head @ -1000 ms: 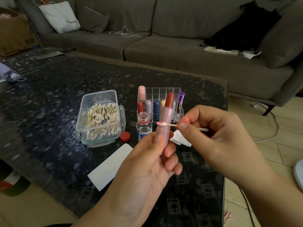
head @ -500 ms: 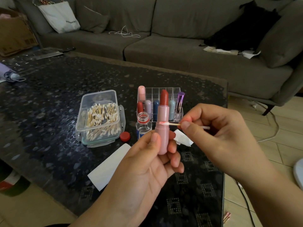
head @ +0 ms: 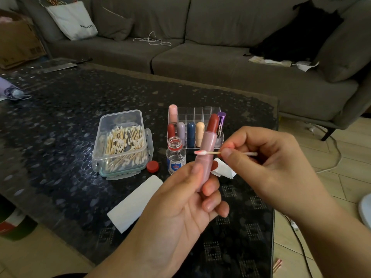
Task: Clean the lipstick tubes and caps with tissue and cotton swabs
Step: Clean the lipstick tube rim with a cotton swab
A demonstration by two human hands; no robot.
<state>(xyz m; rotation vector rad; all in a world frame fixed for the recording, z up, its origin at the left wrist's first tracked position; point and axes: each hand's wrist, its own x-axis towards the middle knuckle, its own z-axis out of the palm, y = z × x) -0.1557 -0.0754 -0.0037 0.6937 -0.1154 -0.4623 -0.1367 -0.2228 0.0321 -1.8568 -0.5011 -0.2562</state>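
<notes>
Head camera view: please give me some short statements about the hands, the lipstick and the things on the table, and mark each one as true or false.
1. The left hand holds a pink lipstick tube with its red stick exposed. True.
2. The right hand pinches a folded tissue. False: it pinches a cotton swab; a crumpled tissue lies on the table.
3. The swab's tip looks pink-stained. True.
4. The small glass bottle has its red cap on. False: it is open, and the red cap lies beside it.
5. The plastic box of cotton swabs is closed with a lid. False: it stands open.
</notes>
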